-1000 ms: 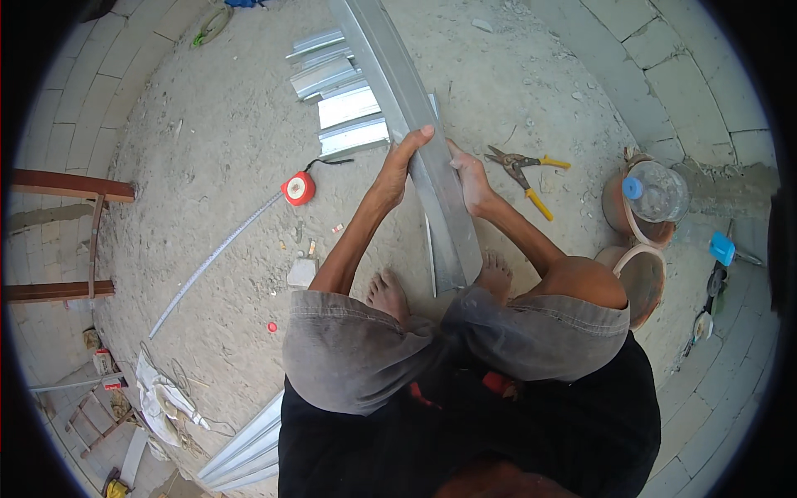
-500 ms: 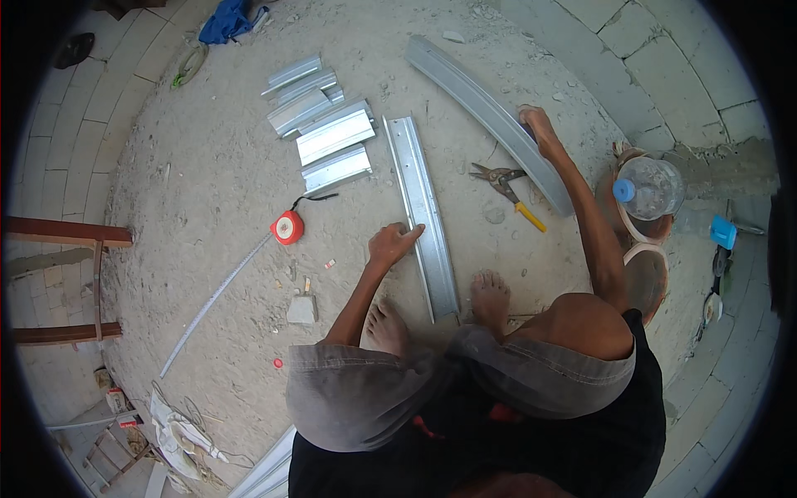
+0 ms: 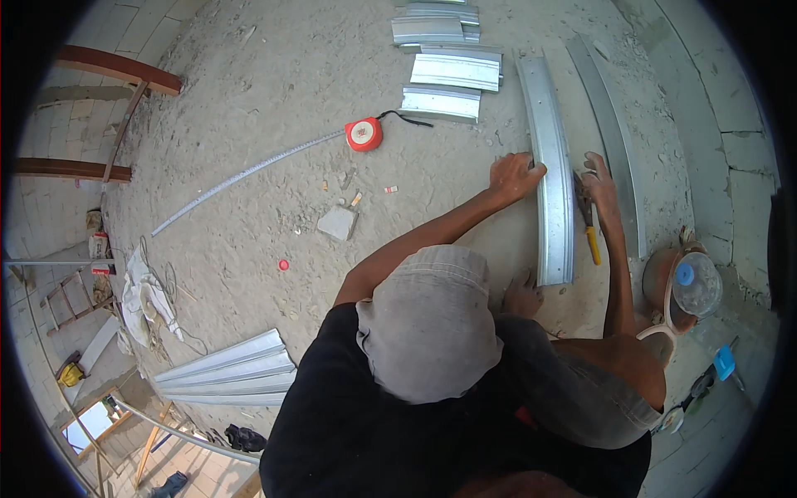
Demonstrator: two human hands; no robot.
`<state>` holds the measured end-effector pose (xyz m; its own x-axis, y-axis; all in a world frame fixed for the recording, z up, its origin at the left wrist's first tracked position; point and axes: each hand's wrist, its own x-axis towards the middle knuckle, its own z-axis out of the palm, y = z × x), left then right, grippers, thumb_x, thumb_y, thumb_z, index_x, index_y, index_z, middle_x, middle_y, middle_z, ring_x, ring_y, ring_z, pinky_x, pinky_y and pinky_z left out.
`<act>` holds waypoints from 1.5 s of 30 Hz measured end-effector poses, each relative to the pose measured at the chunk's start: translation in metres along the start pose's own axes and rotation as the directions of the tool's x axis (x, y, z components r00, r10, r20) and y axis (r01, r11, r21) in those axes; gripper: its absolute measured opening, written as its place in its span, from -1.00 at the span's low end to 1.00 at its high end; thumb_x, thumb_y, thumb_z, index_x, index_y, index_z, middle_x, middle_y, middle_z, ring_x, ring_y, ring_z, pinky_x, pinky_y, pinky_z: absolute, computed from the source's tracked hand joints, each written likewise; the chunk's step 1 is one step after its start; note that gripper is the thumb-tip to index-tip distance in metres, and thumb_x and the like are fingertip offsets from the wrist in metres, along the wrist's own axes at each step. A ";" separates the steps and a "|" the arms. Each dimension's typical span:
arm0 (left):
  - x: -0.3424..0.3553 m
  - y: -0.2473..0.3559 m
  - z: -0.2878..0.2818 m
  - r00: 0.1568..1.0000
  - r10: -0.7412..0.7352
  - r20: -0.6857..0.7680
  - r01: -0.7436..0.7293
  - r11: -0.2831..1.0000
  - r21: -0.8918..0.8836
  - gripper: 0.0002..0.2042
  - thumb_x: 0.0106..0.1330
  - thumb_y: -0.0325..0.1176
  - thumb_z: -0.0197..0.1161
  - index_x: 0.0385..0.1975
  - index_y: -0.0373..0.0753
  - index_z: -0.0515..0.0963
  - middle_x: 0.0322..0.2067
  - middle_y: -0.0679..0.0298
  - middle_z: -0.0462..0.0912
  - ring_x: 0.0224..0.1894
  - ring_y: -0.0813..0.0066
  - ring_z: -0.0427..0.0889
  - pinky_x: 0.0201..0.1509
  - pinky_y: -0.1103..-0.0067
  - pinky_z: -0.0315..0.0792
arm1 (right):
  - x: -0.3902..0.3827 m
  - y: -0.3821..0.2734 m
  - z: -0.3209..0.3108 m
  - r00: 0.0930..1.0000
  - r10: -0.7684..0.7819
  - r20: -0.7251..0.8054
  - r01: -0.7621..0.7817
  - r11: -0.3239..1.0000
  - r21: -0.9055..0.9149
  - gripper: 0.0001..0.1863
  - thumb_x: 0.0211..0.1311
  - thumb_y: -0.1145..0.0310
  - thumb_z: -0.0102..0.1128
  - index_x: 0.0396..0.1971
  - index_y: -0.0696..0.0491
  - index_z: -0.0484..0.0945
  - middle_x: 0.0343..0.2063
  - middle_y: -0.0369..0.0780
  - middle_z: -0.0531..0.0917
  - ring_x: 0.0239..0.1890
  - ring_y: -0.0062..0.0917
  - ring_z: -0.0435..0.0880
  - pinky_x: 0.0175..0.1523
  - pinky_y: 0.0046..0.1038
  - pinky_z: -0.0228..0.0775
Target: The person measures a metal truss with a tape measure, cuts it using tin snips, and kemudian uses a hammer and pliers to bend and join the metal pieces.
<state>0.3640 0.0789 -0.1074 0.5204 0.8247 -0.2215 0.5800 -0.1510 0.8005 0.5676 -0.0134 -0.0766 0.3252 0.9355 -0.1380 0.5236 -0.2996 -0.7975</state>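
My left hand (image 3: pixel 516 178) grips the left edge of a long silver metal channel (image 3: pixel 554 195), its thumb over the rim. The channel lies lengthwise on the floor in front of me. Just to its right my right hand (image 3: pixel 601 187) hovers with fingers apart over a pair of tin snips (image 3: pixel 589 220). Their yellow handle shows, while the jaws are partly hidden by the hand and the channel. A second long grey channel (image 3: pixel 618 137) lies right of that hand.
Short cut channel pieces (image 3: pixel 455 72) lie in a row ahead. A red tape measure (image 3: pixel 364 134) has its blade drawn out leftward. A concrete lump (image 3: pixel 337 222) sits nearer. Long metal profiles (image 3: pixel 228 373) lie at left; a clear bottle (image 3: pixel 697 285) is by the right wall.
The view has swung left. My right hand has let go of the grey channel and come over to the tin snips. My left hand still holds the silver channel.
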 end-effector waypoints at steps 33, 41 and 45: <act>-0.120 -0.150 -0.249 0.853 0.521 0.031 -0.464 0.730 0.502 -0.45 -0.37 -0.12 0.46 -0.32 -0.24 0.48 -0.26 0.24 0.47 -0.09 0.31 0.38 0.03 0.38 0.22 | -0.002 -0.230 0.152 0.756 -0.188 0.627 0.001 0.958 0.286 -0.35 -0.05 0.08 -0.06 0.02 0.22 0.43 -0.16 -0.11 0.58 -0.16 -0.36 0.57 -0.06 -0.48 0.38; -0.167 -0.132 -0.138 0.701 0.693 -0.167 -0.510 0.651 0.562 -0.75 0.06 -0.27 0.20 -0.25 -0.14 0.56 -0.27 0.31 0.51 0.03 0.37 0.36 0.14 0.41 0.20 | 0.029 -0.170 0.299 -0.155 0.221 0.963 -0.658 0.704 -0.267 -0.41 0.28 0.12 -0.30 0.21 0.14 0.29 -0.08 -0.15 0.55 -0.14 -0.48 0.55 0.00 -0.52 0.41; -0.215 -0.130 -0.144 0.667 0.620 -0.414 -0.264 0.716 0.647 -0.65 0.07 -0.24 0.22 -0.12 -0.17 0.48 -0.14 0.26 0.44 0.01 0.34 0.38 0.08 0.41 0.26 | -0.005 -0.175 0.317 -0.202 0.205 0.958 -0.434 0.858 -0.275 -0.49 0.33 0.30 -0.28 0.24 0.14 0.28 -0.07 -0.18 0.55 -0.14 -0.54 0.56 -0.04 -0.56 0.43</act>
<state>0.0867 0.0000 -0.0831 0.4470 0.6820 0.5789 0.6832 -0.6780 0.2712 0.2244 0.0935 -0.1229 -0.7126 -0.0715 -0.6979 0.5245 -0.7149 -0.4624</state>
